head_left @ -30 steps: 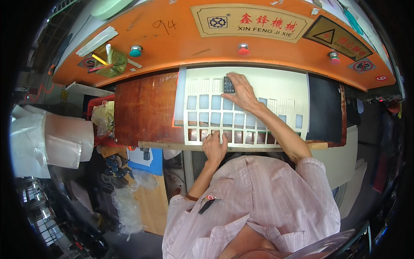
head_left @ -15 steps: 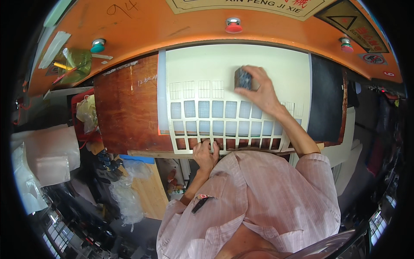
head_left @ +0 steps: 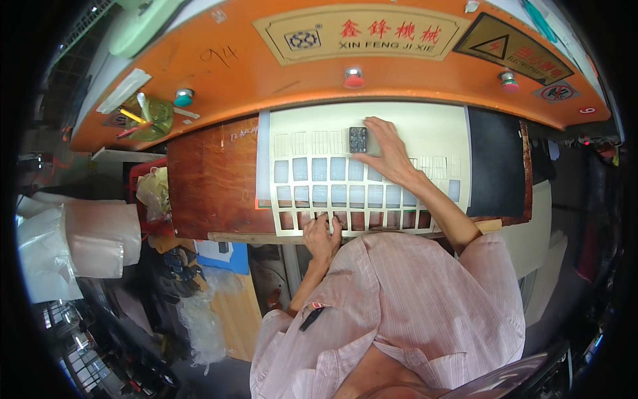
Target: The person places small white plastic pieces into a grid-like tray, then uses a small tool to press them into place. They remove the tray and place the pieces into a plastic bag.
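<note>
A cream sheet (head_left: pixel 412 126) lies before me, with rows of rectangular cut-outs in its nearer part and a row of finely scored panels beyond them. My right hand (head_left: pixel 390 154) spans a small dark block (head_left: pixel 358 139) with a patterned top, thumb at its near end and fingers at its far end. The block stands on the sheet, in line with the scored panels and just right of several of them. At the sheet's near edge, my left hand (head_left: pixel 323 238) has its fingers curled over the strip around the lowest cut-outs. Its fingertips are partly hidden.
An orange machine front (head_left: pixel 266 86) with red and green buttons borders the far side. Brown board (head_left: pixel 206 179) lies left of the sheet, a black mat (head_left: pixel 497 159) right. A green-yellow holder with pens (head_left: pixel 156 120) hangs at left. Plastic bags (head_left: pixel 199 326) are low left.
The view has shifted, showing more of the machine. My right hand has brought the block left and nearer, and it now sits squarely beside the scored panels. My left hand stays at the near edge.
</note>
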`<move>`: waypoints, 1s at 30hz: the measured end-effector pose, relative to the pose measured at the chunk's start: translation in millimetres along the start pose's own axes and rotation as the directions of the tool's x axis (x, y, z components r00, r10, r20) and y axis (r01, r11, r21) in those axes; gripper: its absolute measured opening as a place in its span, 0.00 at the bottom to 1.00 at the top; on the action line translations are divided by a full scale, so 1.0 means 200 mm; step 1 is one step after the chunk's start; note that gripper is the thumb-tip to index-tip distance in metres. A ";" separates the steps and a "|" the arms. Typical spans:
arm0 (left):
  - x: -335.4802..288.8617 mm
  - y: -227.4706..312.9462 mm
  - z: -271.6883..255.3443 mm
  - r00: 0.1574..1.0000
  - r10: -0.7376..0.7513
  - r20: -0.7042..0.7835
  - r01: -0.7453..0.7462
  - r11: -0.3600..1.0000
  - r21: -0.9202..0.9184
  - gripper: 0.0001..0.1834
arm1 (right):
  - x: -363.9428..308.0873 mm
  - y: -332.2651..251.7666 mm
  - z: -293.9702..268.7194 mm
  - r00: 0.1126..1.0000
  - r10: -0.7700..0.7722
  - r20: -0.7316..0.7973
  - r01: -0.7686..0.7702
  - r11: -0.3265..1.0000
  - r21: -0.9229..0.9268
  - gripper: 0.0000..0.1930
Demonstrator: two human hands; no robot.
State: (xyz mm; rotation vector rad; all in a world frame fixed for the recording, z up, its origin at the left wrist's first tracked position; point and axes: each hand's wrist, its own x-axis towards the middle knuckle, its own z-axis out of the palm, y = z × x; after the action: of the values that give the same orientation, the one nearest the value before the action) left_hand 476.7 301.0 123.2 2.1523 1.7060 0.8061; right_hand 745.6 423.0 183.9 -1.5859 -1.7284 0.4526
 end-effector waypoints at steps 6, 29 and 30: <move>0.05 0.01 0.00 0.998 0.034 -0.049 -0.036 0.999 -0.033 0.07 | -0.21 0.06 -0.50 0.796 0.197 -0.572 -0.060 0.966 0.250 0.06; 0.12 0.09 -0.10 0.979 0.172 -0.108 -0.184 0.977 -0.105 0.16 | -1.13 -0.39 -0.32 0.863 0.007 -0.506 -0.036 0.998 -0.047 0.06; 0.12 0.09 -0.10 0.978 0.172 -0.117 -0.184 0.977 -0.103 0.16 | -1.12 -0.41 -0.26 0.884 0.002 -0.468 -0.024 0.999 -0.040 0.07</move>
State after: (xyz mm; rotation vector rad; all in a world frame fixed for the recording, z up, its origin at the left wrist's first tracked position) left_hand 483.4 316.7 154.2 2.2441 1.4898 1.0580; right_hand 719.1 182.4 213.5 -1.5795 -1.3623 0.0231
